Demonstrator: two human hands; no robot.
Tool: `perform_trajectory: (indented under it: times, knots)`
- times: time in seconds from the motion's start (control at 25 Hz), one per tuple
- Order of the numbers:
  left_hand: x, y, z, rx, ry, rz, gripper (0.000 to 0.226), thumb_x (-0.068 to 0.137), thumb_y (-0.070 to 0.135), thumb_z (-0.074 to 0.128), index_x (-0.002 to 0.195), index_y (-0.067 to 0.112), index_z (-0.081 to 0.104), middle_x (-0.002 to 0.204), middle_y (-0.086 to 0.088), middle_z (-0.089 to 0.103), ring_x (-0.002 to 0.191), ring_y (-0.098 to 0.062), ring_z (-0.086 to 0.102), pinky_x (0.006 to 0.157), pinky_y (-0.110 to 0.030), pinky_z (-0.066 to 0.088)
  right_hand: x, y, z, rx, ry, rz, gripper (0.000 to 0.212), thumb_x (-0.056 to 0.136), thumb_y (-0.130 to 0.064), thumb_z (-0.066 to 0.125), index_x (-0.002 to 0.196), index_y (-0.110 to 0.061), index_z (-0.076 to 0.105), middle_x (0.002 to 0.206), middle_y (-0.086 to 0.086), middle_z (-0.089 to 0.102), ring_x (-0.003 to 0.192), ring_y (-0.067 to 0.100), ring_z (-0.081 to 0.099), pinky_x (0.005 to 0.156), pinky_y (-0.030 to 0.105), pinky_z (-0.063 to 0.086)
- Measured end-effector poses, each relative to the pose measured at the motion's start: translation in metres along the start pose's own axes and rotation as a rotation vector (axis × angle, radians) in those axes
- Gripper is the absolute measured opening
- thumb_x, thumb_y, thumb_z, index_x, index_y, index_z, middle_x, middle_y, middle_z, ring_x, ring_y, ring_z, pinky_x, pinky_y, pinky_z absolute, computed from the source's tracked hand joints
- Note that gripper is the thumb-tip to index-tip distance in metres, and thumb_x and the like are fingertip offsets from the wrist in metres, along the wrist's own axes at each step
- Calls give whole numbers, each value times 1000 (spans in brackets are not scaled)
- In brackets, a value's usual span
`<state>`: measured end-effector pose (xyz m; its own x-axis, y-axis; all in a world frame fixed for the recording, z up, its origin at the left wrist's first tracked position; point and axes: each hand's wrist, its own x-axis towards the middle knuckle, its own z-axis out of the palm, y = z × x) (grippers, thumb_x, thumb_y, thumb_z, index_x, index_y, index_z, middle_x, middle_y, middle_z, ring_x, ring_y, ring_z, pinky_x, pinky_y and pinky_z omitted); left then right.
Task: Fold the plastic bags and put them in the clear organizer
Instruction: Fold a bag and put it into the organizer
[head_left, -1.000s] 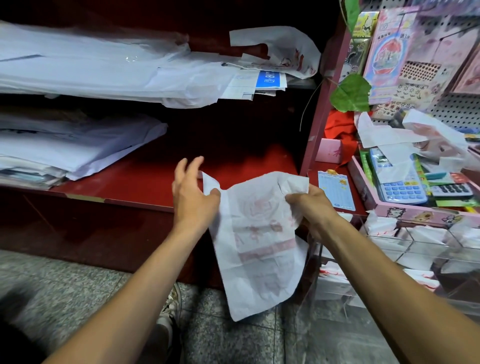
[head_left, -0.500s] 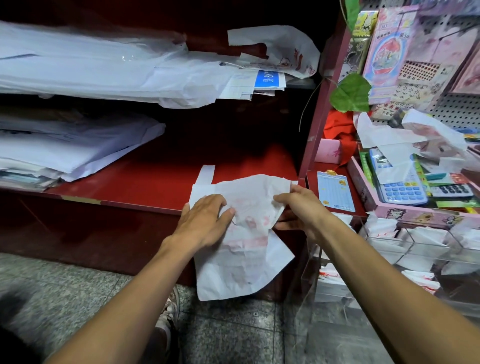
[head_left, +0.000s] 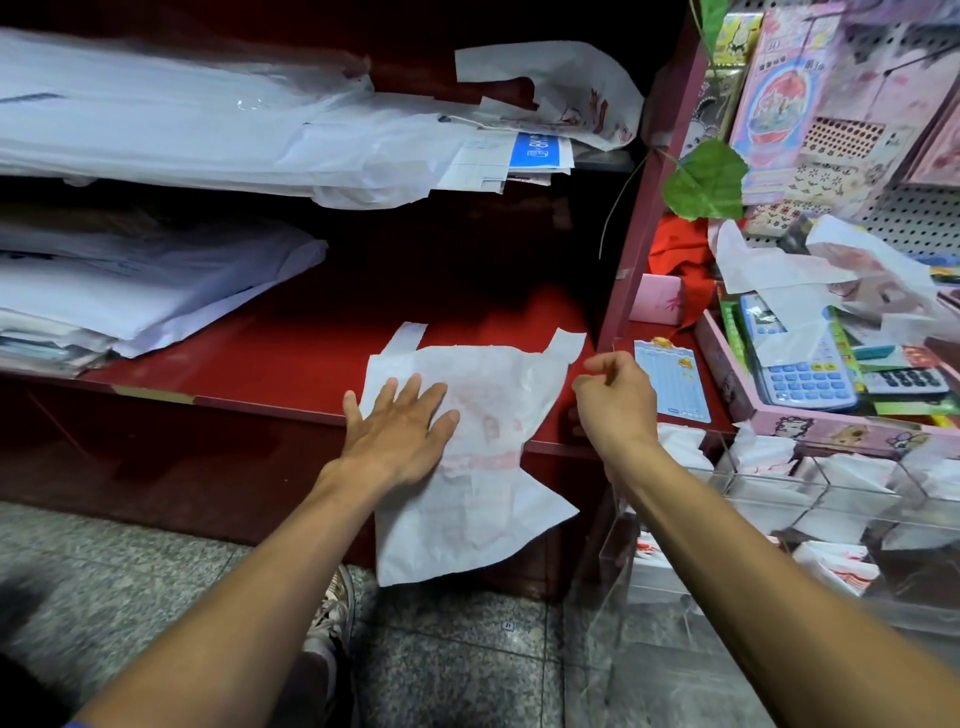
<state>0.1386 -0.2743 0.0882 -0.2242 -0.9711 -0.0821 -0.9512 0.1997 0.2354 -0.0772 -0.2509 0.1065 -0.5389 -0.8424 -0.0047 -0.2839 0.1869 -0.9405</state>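
Head view: the plastic bag (head_left: 498, 415) lies spread on the front edge of the red shelf (head_left: 260, 364), its two handles pointing toward the back and its bottom half hanging over the edge toward the floor. It looks laid out this way to give a flat surface for the first fold, though so far I see no crease made in it.

The left hand (head_left: 402, 434) rests flat on the bag's left side, fingers straight and spread, pressing it down; I'd guess that is to keep the slippery film from sliding off the edge. The right hand (head_left: 615, 397) hovers just beside the bag's right edge, fingers loosely curled with thumb and forefinger close together. It seems to hold nothing, but from here I cannot tell for sure whether a bit of film is pinched.

Lower right stands the clear organizer (head_left: 810, 499), its compartments already holding small folded white bags, close enough that a finished bag can go straight across. Above it a pink tray (head_left: 779, 415) holds a calculator (head_left: 800, 369), with more loose bags (head_left: 810, 265) draped over the clutter, likely waiting their turn. Stacks of paper (head_left: 156, 291) fill the shelf's left end.
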Motion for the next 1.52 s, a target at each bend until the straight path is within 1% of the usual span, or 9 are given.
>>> perform_trajectory:
  times: [0.16,0.4,0.56,0.88,0.96,1.04,1.16,1.32,1.52]
  knots:
    - [11,-10,-2,8,-60,-43,55,103,53,14,156,38,7,165,8,-8,151,-17,-12,116,-59,-13,-26,6,-11,-108,-235,197,21,84,-23,54,84,-4,65,72,13,73,54,28,63,58,43,61]
    - [17,-12,1,7,-76,-43,55,104,52,14,156,40,3,164,10,-12,151,-15,-15,115,-60,-14,-46,9,-2,-27,-431,336,34,87,-30,68,110,-20,45,106,12,64,89,28,65,55,39,59]
    - [19,-15,4,24,-70,-43,55,103,52,12,156,41,1,164,10,-12,150,-15,-16,115,-60,-14,-55,4,3,243,-478,373,37,83,7,66,107,-11,44,77,11,59,54,20,58,56,39,60]
    - [25,-6,3,-42,-40,-48,54,102,50,18,155,37,12,165,9,-4,151,-16,-11,115,-60,-15,-60,-19,-39,330,-481,231,19,83,6,56,78,-12,54,55,4,50,44,15,47,50,31,55]
    - [26,-4,4,-20,-12,-16,54,101,52,22,153,36,18,165,7,3,152,-17,-4,115,-59,-17,-49,-12,-47,148,-329,108,11,80,-4,57,75,-13,57,59,4,54,52,20,51,54,30,50]
    - [25,3,5,-2,48,62,51,100,53,27,148,36,29,162,6,20,150,-18,11,116,-57,-16,-35,0,-49,-147,-128,-200,6,81,-10,59,84,-16,61,77,2,63,71,22,58,68,33,48]
    - [22,14,1,31,129,133,42,100,51,33,136,34,43,144,6,41,136,-23,33,118,-56,-8,-19,12,-36,-501,-232,-531,21,91,-21,52,107,-16,65,108,1,67,94,25,60,82,37,49]
    - [20,13,0,9,203,105,39,100,44,39,134,26,44,141,2,45,133,-24,36,118,-55,2,-5,19,-8,-929,-330,-583,30,89,-41,31,82,-19,51,96,8,67,93,34,59,89,42,44]
    - [16,8,-5,111,322,234,30,98,43,40,108,23,60,108,3,60,104,-21,56,103,-41,34,19,24,9,-964,-388,-474,27,101,-34,34,115,-15,49,129,10,52,126,33,44,110,48,33]
